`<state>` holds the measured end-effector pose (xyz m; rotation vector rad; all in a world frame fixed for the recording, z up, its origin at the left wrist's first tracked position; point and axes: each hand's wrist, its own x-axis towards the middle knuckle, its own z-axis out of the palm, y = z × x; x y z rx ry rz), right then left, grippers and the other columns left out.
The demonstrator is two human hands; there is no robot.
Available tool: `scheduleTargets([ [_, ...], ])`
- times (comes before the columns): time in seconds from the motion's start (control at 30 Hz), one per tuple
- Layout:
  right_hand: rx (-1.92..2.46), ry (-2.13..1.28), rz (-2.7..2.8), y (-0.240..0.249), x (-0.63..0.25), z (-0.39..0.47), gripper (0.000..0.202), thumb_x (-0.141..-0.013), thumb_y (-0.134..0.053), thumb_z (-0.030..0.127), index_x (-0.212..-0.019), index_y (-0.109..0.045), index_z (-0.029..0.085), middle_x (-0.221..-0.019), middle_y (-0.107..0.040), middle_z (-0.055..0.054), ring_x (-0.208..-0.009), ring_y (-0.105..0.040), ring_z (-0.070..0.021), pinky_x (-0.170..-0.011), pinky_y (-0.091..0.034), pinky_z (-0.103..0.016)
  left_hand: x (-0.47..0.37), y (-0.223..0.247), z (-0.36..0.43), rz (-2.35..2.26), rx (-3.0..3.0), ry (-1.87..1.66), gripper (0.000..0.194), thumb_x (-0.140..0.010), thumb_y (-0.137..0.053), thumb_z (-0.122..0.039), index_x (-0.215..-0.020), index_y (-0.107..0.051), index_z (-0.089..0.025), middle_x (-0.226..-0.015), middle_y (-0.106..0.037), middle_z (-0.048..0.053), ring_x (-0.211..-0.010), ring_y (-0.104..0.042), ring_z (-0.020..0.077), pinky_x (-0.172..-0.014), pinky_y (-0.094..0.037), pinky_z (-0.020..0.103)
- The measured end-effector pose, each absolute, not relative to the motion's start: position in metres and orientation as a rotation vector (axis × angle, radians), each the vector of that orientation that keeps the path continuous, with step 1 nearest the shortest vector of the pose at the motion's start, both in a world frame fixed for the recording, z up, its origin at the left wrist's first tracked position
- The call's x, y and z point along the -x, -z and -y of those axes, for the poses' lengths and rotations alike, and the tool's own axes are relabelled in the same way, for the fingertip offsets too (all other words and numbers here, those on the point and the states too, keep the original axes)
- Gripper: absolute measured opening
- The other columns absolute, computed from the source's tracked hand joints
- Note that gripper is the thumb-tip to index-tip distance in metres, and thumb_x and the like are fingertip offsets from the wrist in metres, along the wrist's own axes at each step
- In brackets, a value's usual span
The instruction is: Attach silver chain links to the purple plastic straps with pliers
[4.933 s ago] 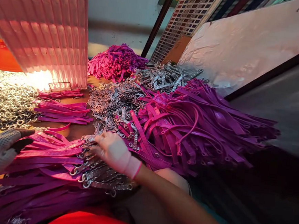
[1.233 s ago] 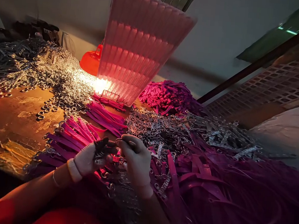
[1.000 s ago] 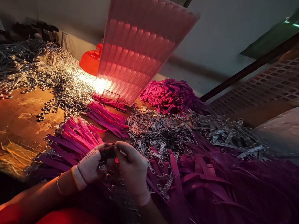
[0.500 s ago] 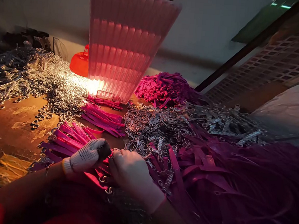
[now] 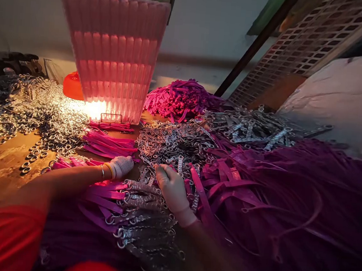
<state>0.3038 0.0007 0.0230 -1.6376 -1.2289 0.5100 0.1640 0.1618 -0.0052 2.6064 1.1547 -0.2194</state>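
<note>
My left hand (image 5: 122, 167), in a white dotted glove, is closed above a bundle of magenta straps (image 5: 105, 194) in front of me. Its fingertips are turned away, so what they hold is hidden. To its right, my right hand (image 5: 174, 189), in a pale glove, pinches the end of a small metal link strip (image 5: 149, 162) between thumb and fingers at the pile's edge. Below both hands, metal link strips (image 5: 149, 216) with rings hang fastened to the ends of the magenta straps.
A lit red lamp (image 5: 73, 86) stands behind a ribbed translucent panel (image 5: 115, 51). Silver rings and links (image 5: 51, 117) heap up at left. Loose metal strips (image 5: 174, 141) lie ahead. Magenta strap piles rise at the back (image 5: 184, 98) and spread wide at right (image 5: 273, 193).
My hands were close together over the straps; now they are apart. The right has reached forward to the metal strips, the left has turned over. The whole view has shifted right.
</note>
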Motion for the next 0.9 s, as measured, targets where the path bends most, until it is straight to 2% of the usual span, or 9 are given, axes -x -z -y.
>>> scheduleTargets([
  [0.13, 1.668, -0.497, 1.340, -0.024, -0.298, 0.002, 0.033, -0.094, -0.047, 0.043, -0.108, -0.067, 0.022, -0.082, -0.071, -0.003, -0.073, -0.064, -0.0204, -0.067, -0.048, -0.030, -0.168, 0.006, -0.165, -1.195, -2.502, 0.143, 0.031, -0.093, -0.062, -0.035, -0.112, -0.062, -0.011, -0.107, -0.065, 0.010, -0.092, -0.065, 0.0184, -0.080, -0.056, 0.037],
  [0.23, 1.652, -0.437, 1.467, -0.024, -0.291, 0.005, 0.026, -0.095, -0.048, 0.034, -0.110, -0.066, 0.023, -0.095, -0.074, -0.005, -0.088, -0.068, -0.0215, -0.080, -0.050, -0.031, -0.155, -0.014, -0.162, -1.128, -2.421, 0.048, 0.018, -0.092, -0.061, -0.029, -0.095, -0.066, -0.011, -0.087, -0.066, 0.005, -0.076, -0.063, 0.0158, -0.068, -0.054, 0.030],
  [0.3, 1.597, -0.410, 1.558, -0.025, -0.283, 0.006, 0.024, -0.096, -0.046, 0.029, -0.111, -0.064, 0.023, -0.101, -0.074, -0.005, -0.093, -0.069, -0.0205, -0.083, -0.050, -0.031, -0.136, -0.030, -0.151, -1.053, -2.358, -0.010, 0.023, -0.094, -0.053, -0.029, -0.088, -0.067, -0.012, -0.071, -0.062, 0.003, -0.062, -0.060, 0.0135, -0.056, -0.048, 0.025],
  [0.37, 1.555, -0.391, 1.640, -0.029, -0.272, 0.007, 0.024, -0.097, -0.046, 0.026, -0.113, -0.063, 0.022, -0.105, -0.073, -0.006, -0.095, -0.068, -0.0193, -0.085, -0.050, -0.029, -0.114, -0.042, -0.131, -0.958, -2.141, -0.106, 0.030, -0.095, -0.046, -0.036, -0.091, -0.066, -0.013, -0.060, -0.056, 0.000, -0.048, -0.052, 0.0109, -0.046, -0.040, 0.022],
  [0.43, 1.562, -0.366, 1.719, -0.034, -0.260, 0.010, 0.023, -0.098, -0.048, 0.025, -0.114, -0.063, 0.021, -0.106, -0.073, -0.006, -0.096, -0.068, -0.0188, -0.085, -0.049, -0.028, -0.093, -0.051, -0.108, -0.863, -1.808, -0.228, 0.032, -0.093, -0.048, -0.043, -0.094, -0.064, -0.015, -0.056, -0.052, -0.002, -0.042, -0.044, 0.0085, -0.040, -0.033, 0.020],
  [0.57, 1.729, -0.284, 1.827, -0.048, -0.239, 0.018, 0.023, -0.098, -0.048, 0.026, -0.115, -0.065, 0.022, -0.103, -0.074, -0.006, -0.093, -0.069, -0.0190, -0.081, -0.047, -0.026, -0.072, -0.057, -0.069, -0.819, -1.383, -0.377, 0.027, -0.084, -0.058, -0.042, -0.075, -0.054, -0.017, -0.053, -0.045, -0.005, -0.039, -0.034, 0.0053, -0.037, -0.023, 0.018],
  [0.7, 1.891, -0.206, 1.910, -0.058, -0.228, 0.026, 0.026, -0.099, -0.045, 0.027, -0.114, -0.065, 0.022, -0.101, -0.074, -0.007, -0.090, -0.068, -0.0197, -0.076, -0.044, -0.027, -0.068, -0.059, -0.052, -0.855, -1.324, -0.353, 0.033, -0.086, -0.054, -0.047, -0.070, -0.046, -0.019, -0.050, -0.038, -0.007, -0.037, -0.027, 0.0053, -0.036, -0.020, 0.019],
  [0.77, 1.941, -0.153, 1.976, -0.060, -0.224, 0.027, 0.027, -0.098, -0.043, 0.026, -0.114, -0.065, 0.021, -0.099, -0.073, -0.007, -0.085, -0.067, -0.0202, -0.071, -0.042, -0.027, -0.066, -0.058, -0.050, -0.887, -1.479, -0.362, 0.033, -0.089, -0.051, -0.048, -0.072, -0.048, -0.019, -0.051, -0.040, -0.006, -0.039, -0.030, 0.0064, -0.038, -0.023, 0.020],
  [0.9, 1.966, -0.077, 1.989, -0.064, -0.218, 0.026, 0.029, -0.101, -0.038, 0.028, -0.112, -0.064, 0.021, -0.094, -0.072, -0.007, -0.083, -0.066, -0.0205, -0.067, -0.040, -0.029, -0.061, -0.054, -0.052, -0.818, -2.103, -0.465, 0.021, -0.089, -0.052, -0.034, -0.079, -0.060, -0.017, -0.071, -0.062, 0.002, -0.063, -0.051, 0.0123, -0.058, -0.039, 0.023],
])
